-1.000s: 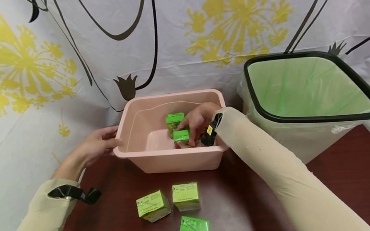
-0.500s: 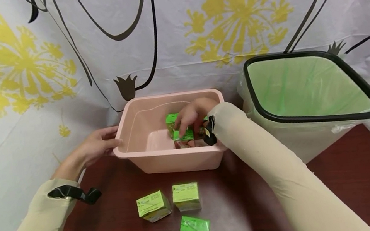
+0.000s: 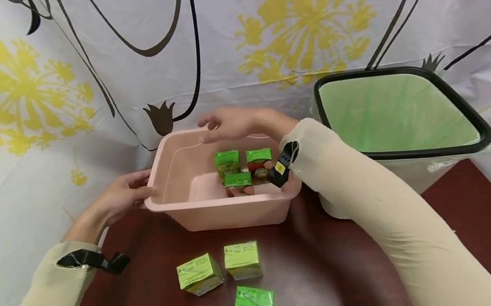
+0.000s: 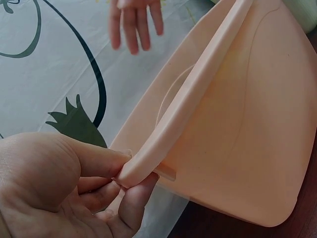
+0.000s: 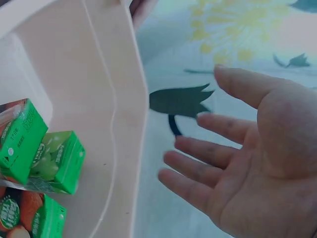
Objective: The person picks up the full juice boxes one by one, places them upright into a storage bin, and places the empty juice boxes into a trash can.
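Note:
My left hand (image 3: 122, 195) pinches the left rim of a pink plastic basin (image 3: 226, 215); in the left wrist view, thumb and fingers grip its rolled lip (image 4: 148, 153). My right hand (image 3: 237, 122) is spread and holds nothing, raised over the basin's back rim; the right wrist view has its palm (image 5: 277, 153) beside the basin wall. Inside the basin, toward the right, stand three small green-topped juice boxes: one at the back left (image 3: 227, 164), a red-fronted one (image 3: 259, 165) and one in front (image 3: 238, 181), its lower part hidden by the rim.
On the dark red table before the basin lie two yellow-green boxes (image 3: 200, 274) (image 3: 242, 261) and a bright green juice box (image 3: 254, 304). A bin with a black rim (image 3: 413, 153) and clear liner stands to the right. A patterned cloth (image 3: 195, 51) hangs behind.
My right hand has let go of the front juice box and moved up and back out of the basin. My left hand keeps its grip on the rim. The view has shifted slightly.

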Demonstrator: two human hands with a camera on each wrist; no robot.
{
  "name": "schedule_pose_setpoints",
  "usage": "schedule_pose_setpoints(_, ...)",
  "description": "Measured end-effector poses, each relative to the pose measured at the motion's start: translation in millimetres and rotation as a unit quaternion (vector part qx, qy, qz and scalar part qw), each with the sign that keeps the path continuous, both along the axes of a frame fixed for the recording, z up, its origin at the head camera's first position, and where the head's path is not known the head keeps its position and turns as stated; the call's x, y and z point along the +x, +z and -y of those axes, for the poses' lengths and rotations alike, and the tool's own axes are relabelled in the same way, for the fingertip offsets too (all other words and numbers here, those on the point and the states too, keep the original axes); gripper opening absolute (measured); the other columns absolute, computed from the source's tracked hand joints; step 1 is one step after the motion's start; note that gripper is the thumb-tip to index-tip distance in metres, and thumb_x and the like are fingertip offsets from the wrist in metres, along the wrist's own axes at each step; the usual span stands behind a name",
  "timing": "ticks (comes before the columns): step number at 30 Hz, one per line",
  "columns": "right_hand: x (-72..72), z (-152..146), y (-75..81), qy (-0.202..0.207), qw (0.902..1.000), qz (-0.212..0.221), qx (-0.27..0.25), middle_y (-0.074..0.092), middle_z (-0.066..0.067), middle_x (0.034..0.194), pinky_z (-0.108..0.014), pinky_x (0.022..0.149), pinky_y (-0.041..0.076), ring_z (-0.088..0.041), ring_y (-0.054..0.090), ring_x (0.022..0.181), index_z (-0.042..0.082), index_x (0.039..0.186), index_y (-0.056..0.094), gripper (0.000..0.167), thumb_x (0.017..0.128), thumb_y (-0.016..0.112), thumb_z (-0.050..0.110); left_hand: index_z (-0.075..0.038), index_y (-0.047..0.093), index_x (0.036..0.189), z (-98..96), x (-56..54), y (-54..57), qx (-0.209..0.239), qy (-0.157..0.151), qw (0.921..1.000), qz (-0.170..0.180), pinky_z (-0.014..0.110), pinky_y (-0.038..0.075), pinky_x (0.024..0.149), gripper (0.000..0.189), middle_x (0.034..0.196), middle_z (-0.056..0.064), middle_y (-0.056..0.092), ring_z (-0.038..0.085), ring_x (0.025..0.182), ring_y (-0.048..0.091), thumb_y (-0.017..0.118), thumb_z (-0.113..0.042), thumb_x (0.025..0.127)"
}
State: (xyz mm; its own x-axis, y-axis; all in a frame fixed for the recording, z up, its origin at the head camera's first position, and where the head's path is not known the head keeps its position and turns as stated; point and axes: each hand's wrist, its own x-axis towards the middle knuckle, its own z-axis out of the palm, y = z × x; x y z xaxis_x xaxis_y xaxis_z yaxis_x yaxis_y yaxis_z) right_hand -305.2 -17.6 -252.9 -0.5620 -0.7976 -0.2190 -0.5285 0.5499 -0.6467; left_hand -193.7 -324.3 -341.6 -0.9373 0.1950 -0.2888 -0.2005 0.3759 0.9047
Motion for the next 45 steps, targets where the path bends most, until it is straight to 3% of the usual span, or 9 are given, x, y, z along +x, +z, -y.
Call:
schedule_pose_setpoints(5, 21.2, -12.7, 9.9, 0.004, 0.9982, -0.058, -0.013, 0.03, -0.005, 0.165, -0.035, 0.121, 0.026, -0.021, 0.026, 0.152, 0.012, 0.162, 0.027, 0.069, 0.106, 0.05, 0.046, 0.007, 0.023, 0.158, 1.1, 0.5, 1.3, -0.002, 0.003, 1.0, 0.003, 0.027, 0.06, 0.078, 0.065, 0.15, 0.035, 0.038, 0.01, 0.091, 0.068, 0.056, -0.002, 0.102)
schedule_pose_setpoints(10, 47.1, -26.5, 11.2, 0.029, 0.9927, -0.117, 0.002, 0.023, -0.01, 0.167, -0.038, 0.123, 0.022, -0.023, 0.02, 0.153, 0.013, 0.163, 0.023, 0.071, 0.106, 0.048, 0.048, 0.006, 0.023, 0.158, 0.3, 1.1, 3.0, -0.002, 0.005, 1.0, 0.006, 0.027, 0.06, 0.079, 0.066, 0.15, 0.035, 0.038, 0.01, 0.091, 0.068, 0.057, -0.003, 0.102)
schedule_pose_setpoints(14, 71.9, -40.2, 5.3, 0.053, 0.9837, -0.172, 0.005, 0.014, -0.019, 0.168, -0.044, 0.124, 0.019, -0.03, 0.012, 0.155, 0.013, 0.163, 0.024, 0.073, 0.105, 0.053, 0.046, 0.007, 0.022, 0.158, 0.1, 2.1, 3.4, 0.001, 0.003, 1.0, 0.006, 0.027, 0.06, 0.079, 0.066, 0.151, 0.036, 0.036, 0.01, 0.092, 0.068, 0.056, -0.002, 0.103)
schedule_pose_setpoints(21, 113.2, -73.7, -10.2, 0.076, 0.9644, -0.253, 0.0, 0.013, -0.019, 0.168, -0.052, 0.124, 0.016, -0.034, 0.012, 0.155, 0.015, 0.162, 0.028, 0.075, 0.102, 0.057, 0.049, 0.009, 0.021, 0.158, -0.1, 2.6, 2.0, 0.002, -0.001, 1.0, 0.003, 0.027, 0.06, 0.078, 0.066, 0.149, 0.037, 0.036, 0.01, 0.091, 0.067, 0.055, -0.004, 0.103)
schedule_pose_setpoints(27, 137.5, -100.3, -16.4, 0.083, 0.9589, -0.271, 0.003, 0.014, -0.017, 0.168, -0.052, 0.125, 0.009, -0.033, 0.005, 0.155, 0.017, 0.162, 0.028, 0.076, 0.101, 0.056, 0.053, 0.009, 0.023, 0.157, 2.0, 3.0, -1.3, 0.005, -0.003, 1.0, 0.001, 0.027, 0.059, 0.077, 0.064, 0.147, 0.036, 0.038, 0.01, 0.09, 0.068, 0.055, -0.003, 0.103)
schedule_pose_setpoints(35, 165.0, -138.9, -22.4, 0.075, 0.9522, -0.296, 0.004, 0.015, -0.011, 0.169, -0.056, 0.123, 0.016, -0.03, 0.007, 0.156, 0.019, 0.162, 0.028, 0.078, 0.099, 0.055, 0.057, 0.011, 0.02, 0.157, 3.5, 3.5, -3.6, 0.016, -0.009, 0.9998, -0.002, 0.027, 0.059, 0.078, 0.065, 0.149, 0.036, 0.034, 0.009, 0.092, 0.067, 0.054, -0.004, 0.103)
schedule_pose_setpoints(41, 181.0, -168.5, -24.0, 0.059, 0.9516, -0.301, 0.017, 0.014, -0.008, 0.169, -0.053, 0.124, 0.016, -0.029, 0.009, 0.156, 0.022, 0.163, 0.025, 0.079, 0.1, 0.053, 0.059, 0.01, 0.019, 0.157, 1.0, 3.4, -2.4, 0.009, -0.01, 0.9999, -0.002, 0.026, 0.059, 0.077, 0.066, 0.15, 0.036, 0.034, 0.008, 0.092, 0.066, 0.054, -0.005, 0.104)
schedule_pose_setpoints(45, 193.0, -188.0, -21.5, 0.04, 0.9517, -0.304, 0.02, 0.014, -0.004, 0.17, -0.047, 0.122, 0.022, -0.03, 0.013, 0.155, 0.026, 0.163, 0.026, 0.077, 0.099, 0.055, 0.056, 0.01, 0.019, 0.157, -0.7, 2.9, -2.0, 0.007, -0.011, 0.9999, 0.0, 0.026, 0.058, 0.077, 0.066, 0.15, 0.036, 0.033, 0.008, 0.092, 0.066, 0.054, -0.005, 0.104)
